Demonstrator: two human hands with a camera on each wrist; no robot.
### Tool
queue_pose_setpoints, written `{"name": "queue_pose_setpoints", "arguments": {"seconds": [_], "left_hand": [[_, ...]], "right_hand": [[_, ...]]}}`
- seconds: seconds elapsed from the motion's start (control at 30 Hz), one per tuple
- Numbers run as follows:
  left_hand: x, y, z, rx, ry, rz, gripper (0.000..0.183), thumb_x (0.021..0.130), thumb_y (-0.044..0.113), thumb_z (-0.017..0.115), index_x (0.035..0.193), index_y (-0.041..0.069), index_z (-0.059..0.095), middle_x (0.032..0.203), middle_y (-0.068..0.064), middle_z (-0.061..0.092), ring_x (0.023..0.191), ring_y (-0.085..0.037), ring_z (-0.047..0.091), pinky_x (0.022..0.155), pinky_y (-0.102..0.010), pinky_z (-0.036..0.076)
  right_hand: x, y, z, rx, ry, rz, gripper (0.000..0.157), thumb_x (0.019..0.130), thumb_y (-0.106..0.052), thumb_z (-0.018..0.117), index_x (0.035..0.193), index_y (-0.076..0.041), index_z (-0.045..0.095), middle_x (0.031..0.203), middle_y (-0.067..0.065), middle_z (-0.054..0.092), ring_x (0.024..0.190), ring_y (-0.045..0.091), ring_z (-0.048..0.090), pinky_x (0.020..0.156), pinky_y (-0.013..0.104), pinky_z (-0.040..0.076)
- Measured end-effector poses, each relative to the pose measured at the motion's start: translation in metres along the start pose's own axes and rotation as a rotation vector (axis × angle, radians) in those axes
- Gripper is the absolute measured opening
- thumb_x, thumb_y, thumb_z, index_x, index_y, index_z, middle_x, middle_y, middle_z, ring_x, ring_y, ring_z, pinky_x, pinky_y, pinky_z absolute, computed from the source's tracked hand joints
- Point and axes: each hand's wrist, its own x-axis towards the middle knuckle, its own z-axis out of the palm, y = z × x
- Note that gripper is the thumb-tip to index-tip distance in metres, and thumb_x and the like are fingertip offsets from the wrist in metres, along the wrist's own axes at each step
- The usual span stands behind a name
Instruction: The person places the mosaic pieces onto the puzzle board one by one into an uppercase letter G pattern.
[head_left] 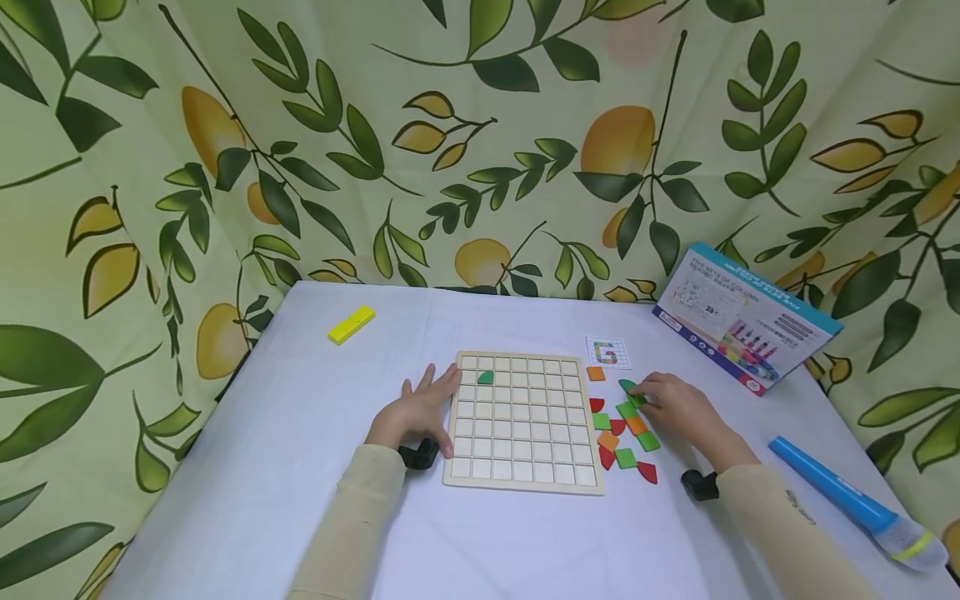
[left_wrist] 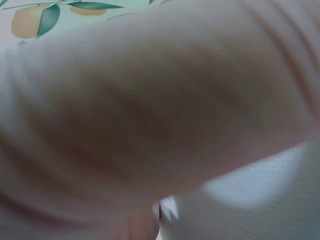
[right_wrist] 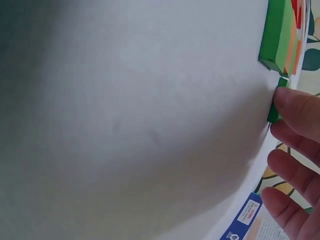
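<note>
Right hand [head_left: 681, 410]: thumb and forefinger pinch a green piece [right_wrist: 273, 110] at the far end of a tile row [head_left: 637, 425] slanting toward the table's [head_left: 480, 546] near right corner; the piece's own long axis largely hidden. Left hand [head_left: 415, 410], fingers spread, touches the grid board [head_left: 517, 429], mid-table. On it, a green quarter-round [head_left: 487, 378], curve facing far left corner.

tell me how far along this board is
Apparently barely begun: one green quarter-round tile sits on the square wood-framed grid board, whose left edge the left hand touches. In hand: the right hand appears to pinch another green tile. Left to do: loose red, orange and green tiles lie right of the board; the white card printed with a multicoloured G may be the pattern.
</note>
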Motion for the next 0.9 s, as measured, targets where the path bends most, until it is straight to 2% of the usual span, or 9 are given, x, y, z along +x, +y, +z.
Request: {"name": "queue_pose_setpoints", "arguments": {"seconds": [0.1,0.27,0.37,0.53,0.67,0.9], "left_hand": [[0.0,-0.001,-0.001,0.004,-0.001,-0.007,0.138,0.04,0.031,0.091,0.15,0.019,0.009,0.155,0.004,-0.001,0.139,-0.026,-0.015,0.105,-0.059,-0.01],[0.001,-0.002,-0.002,0.007,-0.006,-0.01,0.137,0.041,0.031,0.091,0.15,0.019,0.008,0.155,0.005,-0.001,0.139,-0.025,-0.015,0.105,-0.058,-0.01],[0.0,-0.001,-0.002,0.004,-0.015,0.003,0.136,0.042,0.031,0.091,0.15,0.019,0.009,0.155,0.003,-0.001,0.139,-0.026,-0.015,0.105,-0.059,-0.01],[0.0,0.001,-0.003,0.01,-0.017,0.021,0.136,0.041,0.031,0.091,0.15,0.018,0.01,0.155,0.002,0.0,0.139,-0.027,-0.014,0.105,-0.06,-0.009],[-0.001,0.0,-0.002,0.016,-0.009,0.018,0.137,0.04,0.031,0.091,0.15,0.018,0.01,0.155,0.003,-0.001,0.139,-0.027,-0.014,0.105,-0.06,-0.009],[-0.002,0.0,-0.002,0.025,-0.014,0.014,0.136,0.042,0.032,0.091,0.15,0.018,0.009,0.155,0.003,-0.001,0.139,-0.027,-0.014,0.105,-0.06,-0.008]], "right_hand": [[0.0,-0.002,-0.001,-0.006,-0.013,0.0,0.029,0.079,-0.012,0.072,0.107,-0.007,0.069,0.106,0.012,0.062,0.105,0.034,0.053,0.086,0.052,0.046],[0.003,-0.003,-0.006,-0.006,-0.054,-0.003,0.028,0.077,-0.015,0.074,0.102,-0.005,0.068,0.098,0.007,0.063,0.094,0.028,0.056,0.084,0.049,0.048],[0.003,-0.001,-0.01,0.012,-0.081,0.037,0.028,0.074,-0.016,0.075,0.099,-0.005,0.065,0.092,0.005,0.061,0.086,0.024,0.054,0.081,0.047,0.049],[0.006,-0.006,-0.019,0.047,-0.061,0.062,0.03,0.073,-0.017,0.076,0.098,-0.005,0.063,0.09,0.006,0.059,0.081,0.022,0.052,0.076,0.043,0.05],[0.018,-0.035,-0.025,0.069,-0.012,0.025,0.03,0.075,-0.019,0.075,0.099,-0.006,0.063,0.094,0.007,0.059,0.083,0.022,0.052,0.077,0.041,0.05],[0.061,-0.113,-0.012,0.047,0.069,-0.208,0.026,0.075,-0.02,0.074,0.095,-0.009,0.062,0.093,0.002,0.06,0.08,0.018,0.054,0.071,0.035,0.049]]}}
